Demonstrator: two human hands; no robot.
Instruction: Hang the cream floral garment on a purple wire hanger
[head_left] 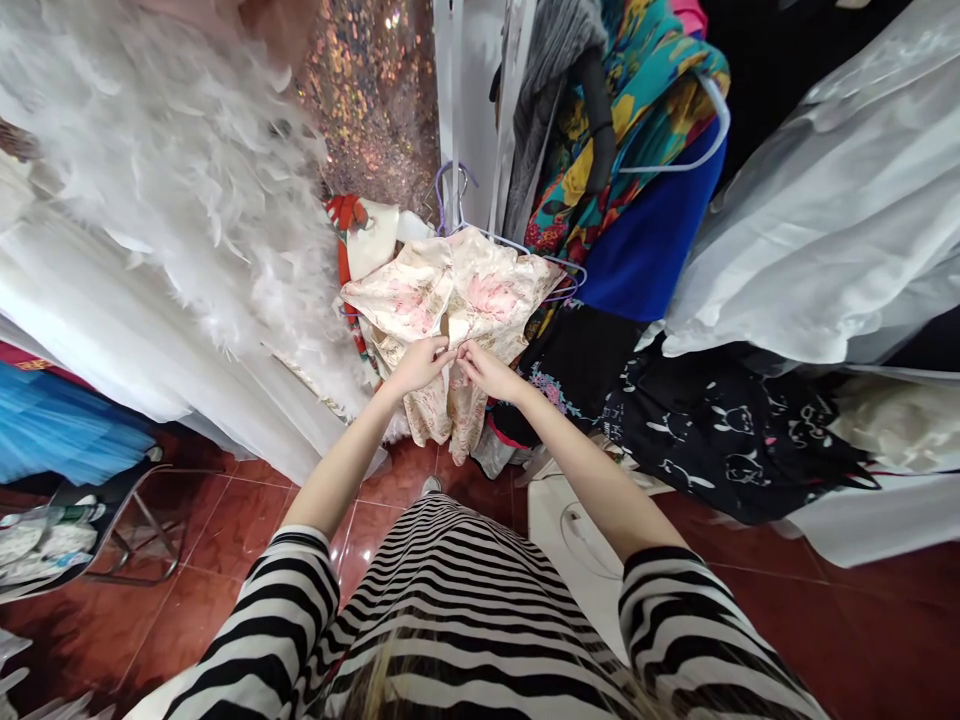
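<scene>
A cream garment with pink flowers [495, 285], which looks like a short-sleeved blouse, hangs in front of me on a pale purple hanger [577, 275]. Its front edges part a little in the middle. My left hand [421, 364] is closed on the left front edge, fingertips pinched. Close beside it, my right hand [484, 368] pinches the other front edge. The fingertips of both hands almost meet at the opening. Any button or fastener between them is too small to make out. Below my hands hang the garment's lower ends.
White feathered and tulle dresses [225, 200] crowd the left side. On the right hang a colourful floral cloth [577, 150], a black printed garment [697, 430] and white gowns [847, 200]. A folding chair [142, 520] holding items stands left. A white box-like object [562, 530] sits below my right arm.
</scene>
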